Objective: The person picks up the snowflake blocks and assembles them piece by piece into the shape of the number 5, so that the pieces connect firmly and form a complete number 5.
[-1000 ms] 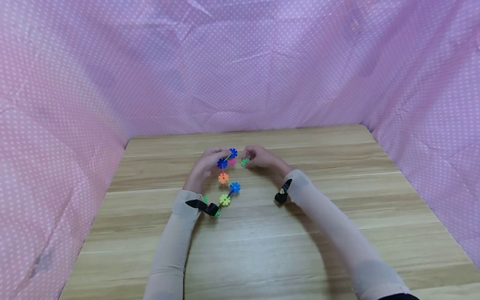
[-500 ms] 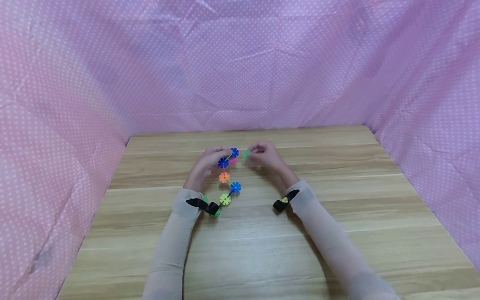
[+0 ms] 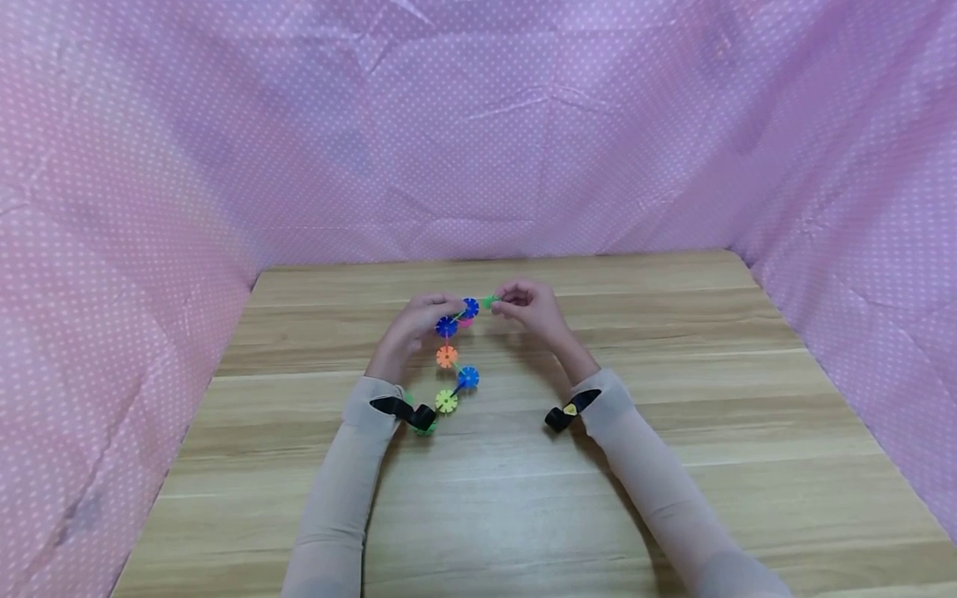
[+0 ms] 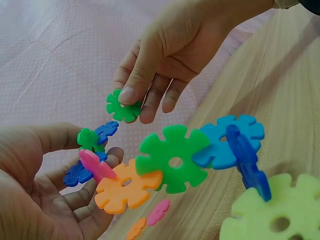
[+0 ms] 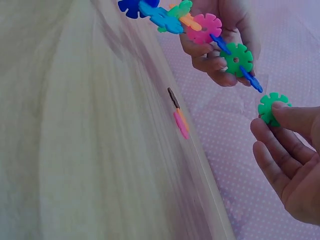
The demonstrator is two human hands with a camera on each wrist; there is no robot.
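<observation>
My left hand (image 3: 422,324) holds one end of a chain of slotted snowflake discs, with the thumb over a green disc (image 4: 87,137) between two blue ones. The chain hangs toward me through an orange disc (image 3: 446,357), a lighter blue disc (image 3: 468,378) and a yellow-green disc (image 3: 446,401); its lower end is partly hidden by the left wrist strap. Between thumb and fingers, my right hand (image 3: 532,311) pinches a single green snowflake disc (image 5: 266,109). Its rim sits very close to the blue disc (image 5: 251,80) at the chain's end.
On the wooden table (image 3: 493,515), beneath the chain, lie a pink disc (image 4: 159,212), an orange disc (image 4: 136,229) and a dark one (image 5: 172,97). A pink dotted cloth (image 3: 478,166) rises behind the table's far edge and on both sides.
My right hand has moved slightly up and away, turning the green disc from face-on to nearly edge-on and bringing it beside the chain's blue end. The left hand has hardly moved.
</observation>
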